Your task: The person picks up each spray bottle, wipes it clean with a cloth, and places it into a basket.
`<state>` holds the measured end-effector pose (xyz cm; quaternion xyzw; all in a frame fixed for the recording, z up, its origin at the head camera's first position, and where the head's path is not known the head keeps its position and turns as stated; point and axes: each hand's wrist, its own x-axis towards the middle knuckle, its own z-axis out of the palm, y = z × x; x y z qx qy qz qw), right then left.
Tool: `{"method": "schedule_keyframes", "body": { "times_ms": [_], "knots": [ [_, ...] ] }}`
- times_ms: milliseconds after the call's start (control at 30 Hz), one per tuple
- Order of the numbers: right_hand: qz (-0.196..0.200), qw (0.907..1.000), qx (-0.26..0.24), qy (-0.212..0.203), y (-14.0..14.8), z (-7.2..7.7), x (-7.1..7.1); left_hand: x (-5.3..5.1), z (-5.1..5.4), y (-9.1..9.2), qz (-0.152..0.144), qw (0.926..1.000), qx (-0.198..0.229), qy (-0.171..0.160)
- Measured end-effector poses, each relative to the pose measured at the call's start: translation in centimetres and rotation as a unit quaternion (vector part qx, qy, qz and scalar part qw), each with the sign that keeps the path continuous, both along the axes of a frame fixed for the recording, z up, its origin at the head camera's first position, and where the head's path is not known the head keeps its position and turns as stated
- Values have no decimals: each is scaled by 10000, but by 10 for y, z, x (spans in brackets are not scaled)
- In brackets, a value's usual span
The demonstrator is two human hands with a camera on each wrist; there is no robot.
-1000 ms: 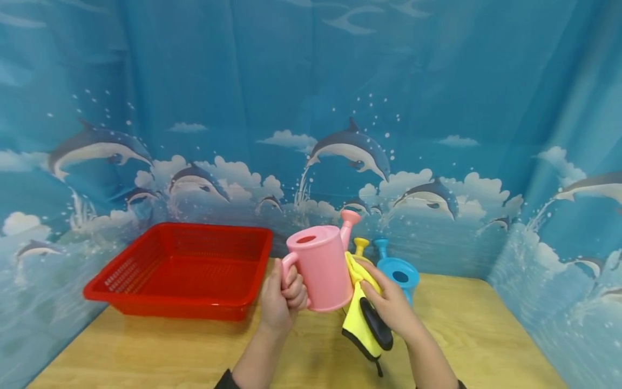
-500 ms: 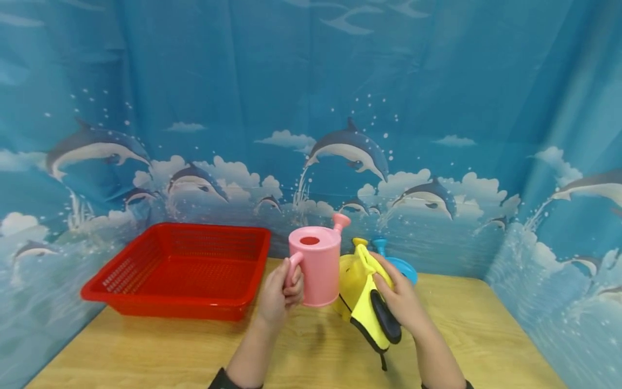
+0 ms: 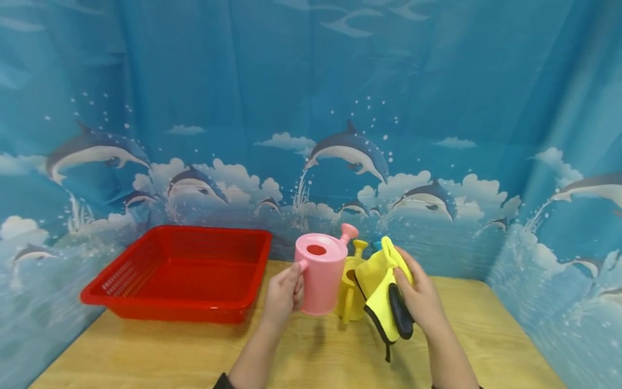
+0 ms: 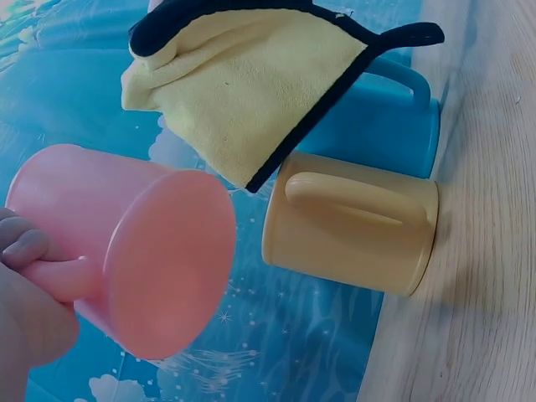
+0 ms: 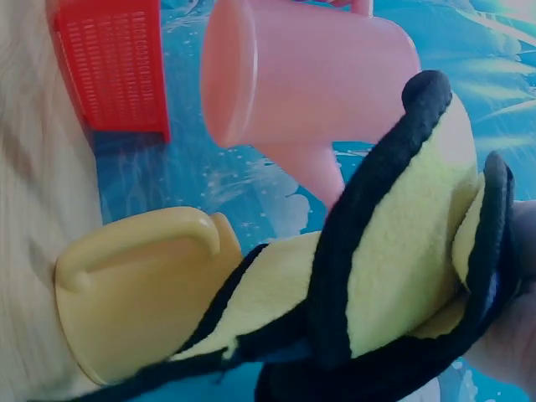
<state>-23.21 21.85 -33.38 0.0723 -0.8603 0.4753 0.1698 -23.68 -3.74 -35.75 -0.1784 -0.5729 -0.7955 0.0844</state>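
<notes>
So we've got the left forearm angled up toward 1 o'clock, that left hand (image 3: 284,289) curled round the handle of the pink watering can (image 3: 320,281), held off the table near 12 o'clock, while the right forearm leans toward 11 and the right hand (image 3: 423,297) pinches a black-trimmed yellow cloth (image 3: 381,310) around 1. Below we see a pale wood table (image 3: 194,356), with a yellow watering can (image 3: 357,310) between can and cloth, a mostly hidden blue watering can (image 4: 368,117) beside it, a red basket (image 3: 160,303) at 10, and a dolphin-print backdrop (image 3: 311,81) all round.
</notes>
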Motion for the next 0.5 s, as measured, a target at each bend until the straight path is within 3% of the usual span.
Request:
{"method": "schedule_keyframes", "body": {
  "times_ms": [133, 233, 367, 500],
  "knots": [
    [-77, 9995, -298, -36, -1, 0, 0, 2, 0, 0, 311, 9993, -202, 105],
    [-141, 9989, -448, 41, 1, 2, 1, 2, 0, 0, 710, 9951, -576, 371],
    [-250, 9985, -439, 220, 8, 3, 3, 0, -4, 1, 1292, 9806, -1202, 851],
    [-327, 9980, -405, 351, 15, 2, 4, 1, -8, 2, 1620, 9658, -1631, 1197]
  ]
}}
